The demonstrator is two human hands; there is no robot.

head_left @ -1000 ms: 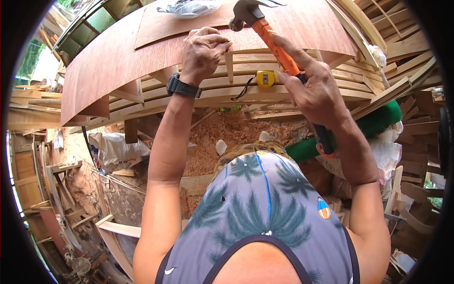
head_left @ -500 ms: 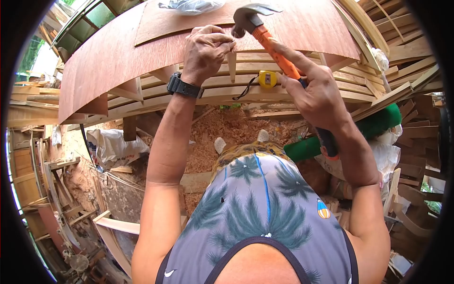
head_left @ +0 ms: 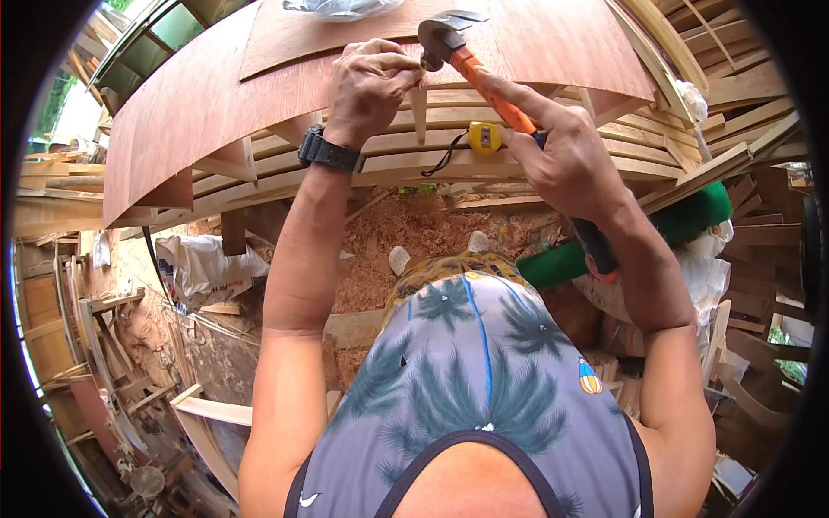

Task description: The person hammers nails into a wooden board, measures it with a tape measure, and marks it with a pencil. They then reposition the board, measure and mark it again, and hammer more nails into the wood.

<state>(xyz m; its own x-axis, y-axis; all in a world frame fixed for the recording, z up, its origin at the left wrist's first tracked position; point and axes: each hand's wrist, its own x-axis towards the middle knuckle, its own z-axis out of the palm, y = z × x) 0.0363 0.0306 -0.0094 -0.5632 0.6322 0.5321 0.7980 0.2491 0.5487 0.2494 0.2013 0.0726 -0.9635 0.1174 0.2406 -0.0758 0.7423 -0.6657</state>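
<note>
My right hand (head_left: 566, 160) grips a claw hammer (head_left: 492, 86) with an orange and dark handle, its forefinger stretched along the handle. The hammer's dark head is right beside the fingertips of my left hand (head_left: 373, 91). Those fingers are pinched together over the near edge of a reddish plywood sheet (head_left: 199, 112). Whatever is between them is too small to make out. A black watch (head_left: 328, 151) is on my left wrist. Close to my right fingers, a yellow tape measure (head_left: 484, 137) with a black strap rests on the wooden slats (head_left: 466, 164) below the sheet.
A clear plastic bag (head_left: 345, 7) lies on a second plywood piece (head_left: 328, 39) at the top. Beneath the slatted frame, wood shavings (head_left: 380, 224) cover the ground. A green roll (head_left: 553, 267) is on the right, and a white sack (head_left: 203, 272) sits on the left.
The hammer's claw has swung slightly left, with its head staying by my left fingertips. Both hands keep their grips. The whole view has shifted a little.
</note>
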